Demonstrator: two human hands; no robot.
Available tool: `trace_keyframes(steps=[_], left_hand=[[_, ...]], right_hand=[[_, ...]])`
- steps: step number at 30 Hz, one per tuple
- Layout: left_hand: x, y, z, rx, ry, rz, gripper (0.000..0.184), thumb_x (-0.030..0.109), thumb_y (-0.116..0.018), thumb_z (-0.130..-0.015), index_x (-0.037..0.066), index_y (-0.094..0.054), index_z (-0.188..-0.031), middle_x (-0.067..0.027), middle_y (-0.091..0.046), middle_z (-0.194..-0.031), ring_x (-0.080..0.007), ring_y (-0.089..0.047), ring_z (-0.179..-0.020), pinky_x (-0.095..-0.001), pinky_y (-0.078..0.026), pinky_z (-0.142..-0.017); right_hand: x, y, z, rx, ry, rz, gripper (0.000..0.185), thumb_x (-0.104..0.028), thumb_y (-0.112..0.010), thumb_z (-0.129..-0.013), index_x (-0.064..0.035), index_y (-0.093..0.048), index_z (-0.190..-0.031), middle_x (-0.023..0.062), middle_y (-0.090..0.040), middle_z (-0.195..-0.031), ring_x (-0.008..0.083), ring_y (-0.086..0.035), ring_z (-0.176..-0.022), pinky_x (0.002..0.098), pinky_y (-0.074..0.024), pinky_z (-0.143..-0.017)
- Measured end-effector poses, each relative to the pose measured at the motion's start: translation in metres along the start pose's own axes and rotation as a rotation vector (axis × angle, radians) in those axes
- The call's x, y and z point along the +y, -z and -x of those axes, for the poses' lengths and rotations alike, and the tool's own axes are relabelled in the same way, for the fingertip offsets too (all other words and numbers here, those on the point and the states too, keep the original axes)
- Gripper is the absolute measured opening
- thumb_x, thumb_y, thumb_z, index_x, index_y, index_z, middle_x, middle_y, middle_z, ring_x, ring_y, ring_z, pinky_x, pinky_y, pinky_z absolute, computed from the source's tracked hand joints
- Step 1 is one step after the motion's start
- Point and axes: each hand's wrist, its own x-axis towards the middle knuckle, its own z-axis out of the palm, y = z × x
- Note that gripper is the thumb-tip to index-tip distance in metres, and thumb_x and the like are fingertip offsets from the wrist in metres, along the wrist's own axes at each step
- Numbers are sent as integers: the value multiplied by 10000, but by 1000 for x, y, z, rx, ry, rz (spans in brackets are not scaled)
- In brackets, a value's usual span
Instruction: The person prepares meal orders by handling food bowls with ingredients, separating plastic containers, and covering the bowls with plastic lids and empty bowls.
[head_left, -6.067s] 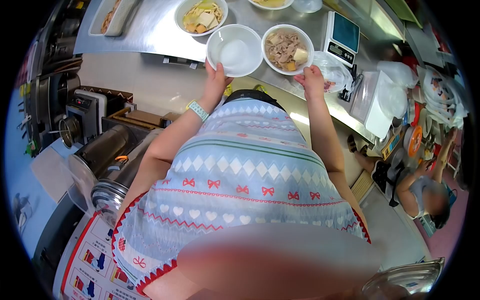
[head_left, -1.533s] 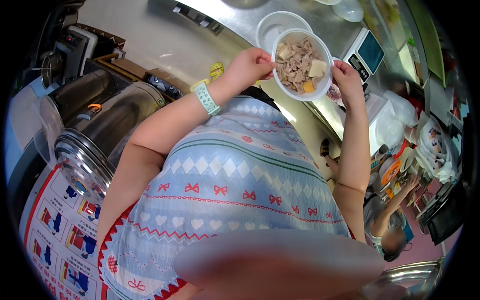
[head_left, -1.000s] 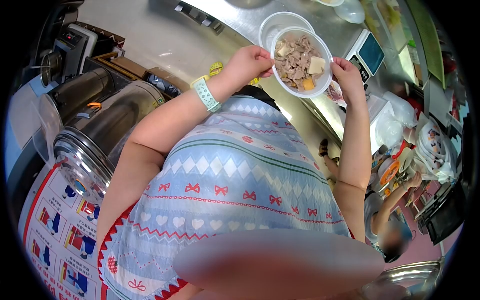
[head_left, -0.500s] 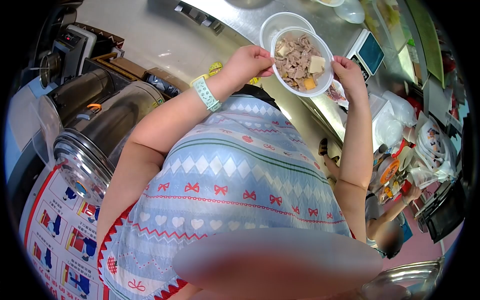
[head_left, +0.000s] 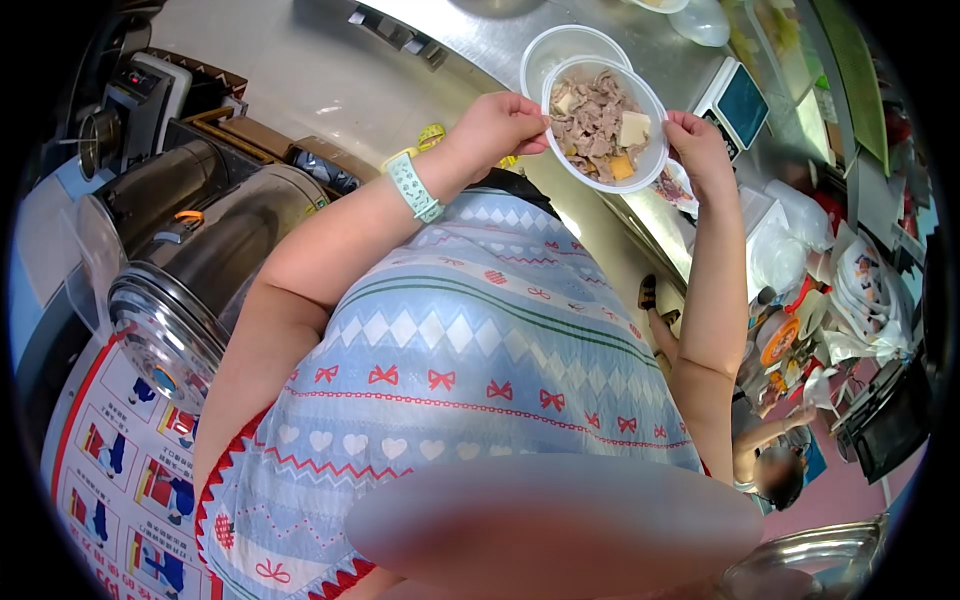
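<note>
A round white plastic bowl (head_left: 653, 93) is held up over the edge of the steel counter, tilted so its inside faces me. Sliced cooked meat (head_left: 592, 115) fills much of it, along with a pale block (head_left: 635, 129) and an orange-yellow piece (head_left: 621, 167). My left hand (head_left: 508, 128) pinches the rim on the left, thumb against fingers. On the opposite side, my right hand (head_left: 697, 150) grips the rim in the same way. Behind it, a second translucent bowl (head_left: 541, 62) stands on the counter, partly hidden.
A digital scale (head_left: 742, 105) sits on the steel counter (head_left: 480, 45) at right. Clear plastic bags (head_left: 785, 250) lie farther right. Large steel pots (head_left: 255, 225) stand at left. Another person (head_left: 765, 450) is at lower right, near several goods and a black crate (head_left: 885, 425).
The bowl and both my hands stay practically in place. At lower right, the other person's arm has shifted, and the foot by the counter has moved slightly.
</note>
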Motion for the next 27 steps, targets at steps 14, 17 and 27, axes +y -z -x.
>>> trace_keyframes(steps=[14,17,27], left_hand=[[0,1,-4,-15,36,51,146,116,-599,-910,-17,-595,-969,-52,-637,-850,-70,-617,-702,-169,-538,-681],[0,2,-5,-24,37,61,148,115,-598,-911,-21,-594,-970,-56,-638,-853,-70,-620,-703,-167,-539,-681],[2,0,-5,-5,70,88,166,114,-595,-913,-29,-583,-998,-62,-642,-861,-70,-628,-696,-162,-542,-668]], right_hand=[[-2,2,-4,-17,-41,42,185,-146,-590,-884,-12,-644,-999,-14,-618,-827,60,-545,-692,201,-448,-665],[-2,3,-5,-31,-44,35,182,-147,-589,-885,-11,-644,-994,-12,-622,-827,63,-554,-698,206,-457,-673],[-4,6,-9,-32,-61,71,196,-142,-591,-883,-3,-641,-1011,-1,-633,-851,70,-579,-719,210,-478,-697]])
